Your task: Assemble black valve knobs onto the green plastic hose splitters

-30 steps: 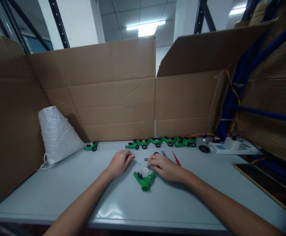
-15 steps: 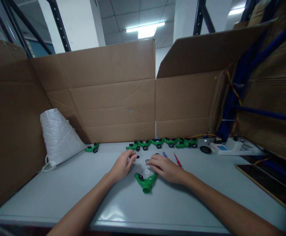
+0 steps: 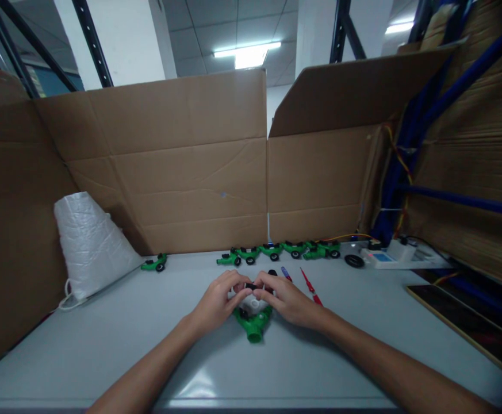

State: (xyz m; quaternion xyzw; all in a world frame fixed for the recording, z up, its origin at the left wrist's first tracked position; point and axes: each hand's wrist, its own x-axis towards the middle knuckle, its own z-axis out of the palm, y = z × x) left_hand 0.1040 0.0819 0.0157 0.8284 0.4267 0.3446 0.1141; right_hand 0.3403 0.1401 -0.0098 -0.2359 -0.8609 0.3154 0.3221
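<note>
My left hand (image 3: 221, 299) and my right hand (image 3: 283, 296) meet above the table, fingertips pinched around a small black part (image 3: 251, 286). Its exact kind is too small to make out. Just below them lies a green Y-shaped plastic fitting (image 3: 254, 332), its round opening facing me and a black piece on its left arm. A white ring (image 3: 255, 304) shows between the hands and the fitting. Beyond my right hand lie a red screwdriver (image 3: 310, 286), a blue tool (image 3: 286, 273) and a small black round piece (image 3: 272, 273).
Several green fittings with black knobs (image 3: 271, 251) line the back of the table (image 3: 104, 351). One more green fitting (image 3: 154, 263) lies by a white bag (image 3: 93, 247) at left. A black ring (image 3: 354, 261) and a power strip (image 3: 389, 259) sit at right. Cardboard walls (image 3: 190, 190) enclose the back.
My hands have come together over the green fitting, both now at the small black part. Before, they were apart, the right one over small rings on the table. The view has shifted slightly.
</note>
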